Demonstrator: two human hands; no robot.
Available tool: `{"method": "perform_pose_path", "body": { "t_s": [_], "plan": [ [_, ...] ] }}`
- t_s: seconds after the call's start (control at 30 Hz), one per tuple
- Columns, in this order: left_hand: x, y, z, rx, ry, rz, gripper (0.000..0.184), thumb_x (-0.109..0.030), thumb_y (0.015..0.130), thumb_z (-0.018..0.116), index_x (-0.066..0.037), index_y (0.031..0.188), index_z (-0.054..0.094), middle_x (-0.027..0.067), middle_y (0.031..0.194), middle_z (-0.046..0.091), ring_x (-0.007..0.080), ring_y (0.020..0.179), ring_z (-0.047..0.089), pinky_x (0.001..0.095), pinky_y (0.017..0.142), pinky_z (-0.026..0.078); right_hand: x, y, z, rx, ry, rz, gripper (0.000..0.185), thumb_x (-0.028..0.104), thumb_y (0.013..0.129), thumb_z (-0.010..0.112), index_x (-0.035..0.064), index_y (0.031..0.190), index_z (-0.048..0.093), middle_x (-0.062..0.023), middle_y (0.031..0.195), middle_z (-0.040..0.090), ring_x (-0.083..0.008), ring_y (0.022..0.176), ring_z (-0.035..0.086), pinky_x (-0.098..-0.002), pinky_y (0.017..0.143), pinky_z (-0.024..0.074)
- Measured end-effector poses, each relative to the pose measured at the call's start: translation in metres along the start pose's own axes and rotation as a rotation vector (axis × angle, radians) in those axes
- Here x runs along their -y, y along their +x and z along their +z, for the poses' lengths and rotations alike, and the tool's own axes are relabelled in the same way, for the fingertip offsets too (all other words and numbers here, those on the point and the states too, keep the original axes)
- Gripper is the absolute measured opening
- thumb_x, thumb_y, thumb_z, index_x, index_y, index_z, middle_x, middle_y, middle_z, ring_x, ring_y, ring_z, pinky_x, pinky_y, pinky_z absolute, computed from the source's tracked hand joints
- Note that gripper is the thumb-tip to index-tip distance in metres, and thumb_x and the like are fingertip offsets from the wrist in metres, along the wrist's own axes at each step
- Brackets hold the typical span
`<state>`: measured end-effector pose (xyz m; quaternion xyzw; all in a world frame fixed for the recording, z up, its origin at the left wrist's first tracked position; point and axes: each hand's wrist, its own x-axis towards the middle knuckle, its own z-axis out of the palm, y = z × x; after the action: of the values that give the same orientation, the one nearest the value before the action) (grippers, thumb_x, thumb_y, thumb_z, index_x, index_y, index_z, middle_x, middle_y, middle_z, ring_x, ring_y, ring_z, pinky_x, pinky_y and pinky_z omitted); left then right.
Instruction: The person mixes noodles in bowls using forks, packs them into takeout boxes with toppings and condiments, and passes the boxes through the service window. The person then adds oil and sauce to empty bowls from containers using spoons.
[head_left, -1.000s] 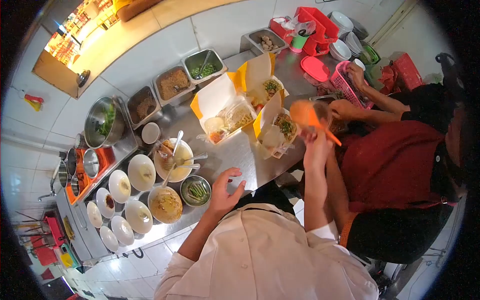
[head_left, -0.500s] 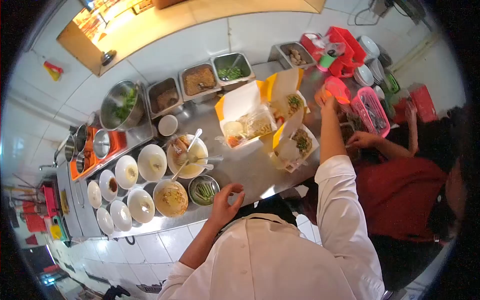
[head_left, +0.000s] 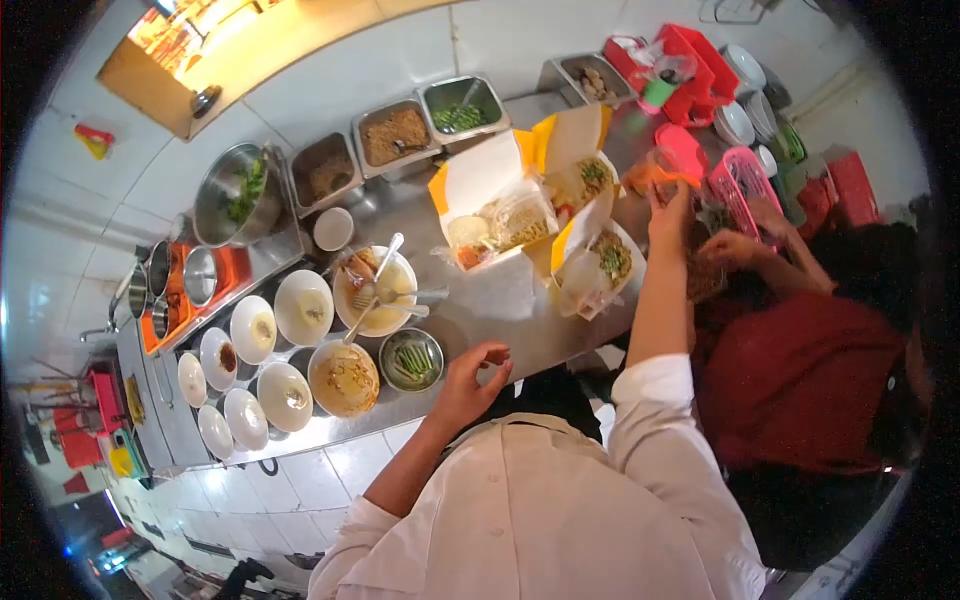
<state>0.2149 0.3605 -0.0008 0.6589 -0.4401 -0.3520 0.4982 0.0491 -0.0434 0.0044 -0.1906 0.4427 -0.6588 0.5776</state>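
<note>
My left hand (head_left: 474, 382) hovers at the counter's front edge with fingers curved apart and nothing in them. Just left of it is a metal bowl of green stalks (head_left: 411, 360). My right hand (head_left: 670, 212) reaches to the right side of the counter, its fingers closed on an orange utensil (head_left: 660, 175). Left of that hand stand open yellow-and-white food boxes: one with noodles and egg (head_left: 500, 235), one with noodles and chopped greens (head_left: 600, 265), and another behind (head_left: 590, 178). A co-worker's hand (head_left: 732, 250) is right of my right hand.
Several white bowls (head_left: 285, 396) line the left; one bowl (head_left: 400, 285) holds cutlery and food scraps. Metal trays of toppings (head_left: 395, 138) stand along the wall. A steel bowl of greens (head_left: 230, 195) is back left. At right are a pink basket (head_left: 740, 190) and red bins (head_left: 700, 80).
My right hand moved from above the near food box out to the right with the orange utensil, then slightly back. The co-worker's hands shifted. My left hand stays near the edge.
</note>
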Motion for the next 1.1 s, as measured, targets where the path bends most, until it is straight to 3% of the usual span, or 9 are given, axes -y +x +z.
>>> {"method": "perform_pose_path", "body": {
  "t_s": [0.17, 0.27, 0.37, 0.5, 0.6, 0.67, 0.7, 0.73, 1.1],
  "plan": [
    [0.004, 0.003, 0.016, 0.211, -0.040, -0.037, 0.018, -0.013, 0.091, 0.068, -0.004, 0.107, 0.064, 0.0077, 0.093, 0.070, 0.0154, 0.085, 0.066, 0.0300, 0.079, 0.051, 0.006, -0.176, -0.026, 0.169, -0.097, -0.284, 0.014, 0.017, 0.097, 0.058, 0.0034, 0.097, 0.055, -0.0018, 0.072, 0.050, -0.0133, 0.060, 0.049, -0.0285, 0.058, 0.0460],
    [0.014, 0.000, 0.027, 0.241, -0.007, -0.042, 0.022, -0.010, 0.089, 0.068, -0.003, 0.109, 0.063, 0.0096, 0.092, 0.069, 0.0183, 0.084, 0.067, 0.0313, 0.076, 0.052, -0.005, -0.260, -0.082, 0.512, -0.349, -0.484, 0.007, 0.007, 0.095, 0.054, 0.0014, 0.092, 0.055, -0.0018, 0.067, 0.049, -0.0117, 0.057, 0.048, -0.0283, 0.056, 0.0424],
    [0.017, -0.009, 0.036, 0.209, -0.029, -0.027, 0.018, -0.010, 0.090, 0.068, -0.002, 0.106, 0.064, 0.0086, 0.091, 0.070, 0.0144, 0.079, 0.065, 0.0276, 0.072, 0.052, -0.012, -0.296, -0.151, 0.835, -0.776, -0.621, 0.009, 0.003, 0.087, 0.061, 0.0010, 0.080, 0.057, -0.0115, 0.072, 0.060, -0.0244, 0.059, 0.058, -0.0333, 0.054, 0.0451],
    [0.024, -0.037, 0.042, 0.158, -0.031, -0.095, 0.016, -0.011, 0.091, 0.067, -0.003, 0.105, 0.065, 0.0040, 0.083, 0.069, 0.0072, 0.074, 0.061, 0.0239, 0.065, 0.048, -0.050, -0.295, -0.235, 1.018, -0.982, -0.316, 0.007, 0.006, 0.087, 0.064, 0.0026, 0.081, 0.060, -0.0123, 0.070, 0.060, -0.0237, 0.056, 0.058, -0.0345, 0.054, 0.0452],
    [0.045, -0.074, 0.050, 0.155, -0.023, -0.200, 0.015, -0.014, 0.093, 0.066, -0.005, 0.106, 0.065, 0.0028, 0.081, 0.069, 0.0068, 0.071, 0.061, 0.0234, 0.063, 0.047, -0.114, -0.265, -0.318, 0.968, -1.133, 0.006, 0.008, 0.012, 0.090, 0.062, 0.0044, 0.087, 0.064, -0.0080, 0.072, 0.062, -0.0126, 0.059, 0.057, -0.0299, 0.056, 0.0465],
    [0.061, -0.102, 0.063, 0.146, -0.064, -0.326, 0.015, -0.016, 0.095, 0.065, -0.005, 0.106, 0.065, 0.0033, 0.081, 0.069, 0.0074, 0.070, 0.061, 0.0234, 0.063, 0.048, -0.154, -0.240, -0.375, 0.818, -1.232, 0.471, 0.011, 0.016, 0.091, 0.063, 0.0051, 0.095, 0.065, -0.0075, 0.076, 0.066, -0.0147, 0.065, 0.063, -0.0312, 0.056, 0.0500],
    [0.070, -0.116, 0.071, 0.149, -0.047, -0.355, 0.016, -0.017, 0.096, 0.064, -0.004, 0.106, 0.064, 0.0045, 0.081, 0.068, 0.0084, 0.070, 0.061, 0.0237, 0.063, 0.049, -0.194, -0.223, -0.432, 0.889, -1.289, 0.331, 0.017, 0.020, 0.092, 0.064, 0.0051, 0.098, 0.065, -0.0086, 0.077, 0.065, -0.0165, 0.065, 0.065, -0.0329, 0.054, 0.0501],
    [0.078, -0.129, 0.080, 0.148, -0.050, -0.384, 0.016, -0.017, 0.096, 0.064, -0.004, 0.106, 0.064, 0.0045, 0.081, 0.068, 0.0084, 0.070, 0.061, 0.0237, 0.063, 0.049, -0.181, -0.224, -0.427, 0.635, -1.277, 0.616, 0.022, 0.026, 0.092, 0.063, 0.0064, 0.103, 0.064, -0.0081, 0.081, 0.066, -0.0168, 0.065, 0.065, -0.0327, 0.052, 0.0482],
    [0.256, -0.227, 0.200, 0.067, -0.253, -0.700, 0.014, -0.017, 0.095, 0.063, -0.005, 0.101, 0.064, 0.0044, 0.079, 0.067, 0.0110, 0.070, 0.062, 0.0273, 0.064, 0.050, -0.249, -0.149, -0.490, -0.146, -0.561, 0.920, 0.023, 0.030, 0.099, 0.053, 0.0123, 0.114, 0.054, -0.0066, 0.087, 0.065, -0.0193, 0.069, 0.064, -0.0332, 0.062, 0.0513]
  ]
}}
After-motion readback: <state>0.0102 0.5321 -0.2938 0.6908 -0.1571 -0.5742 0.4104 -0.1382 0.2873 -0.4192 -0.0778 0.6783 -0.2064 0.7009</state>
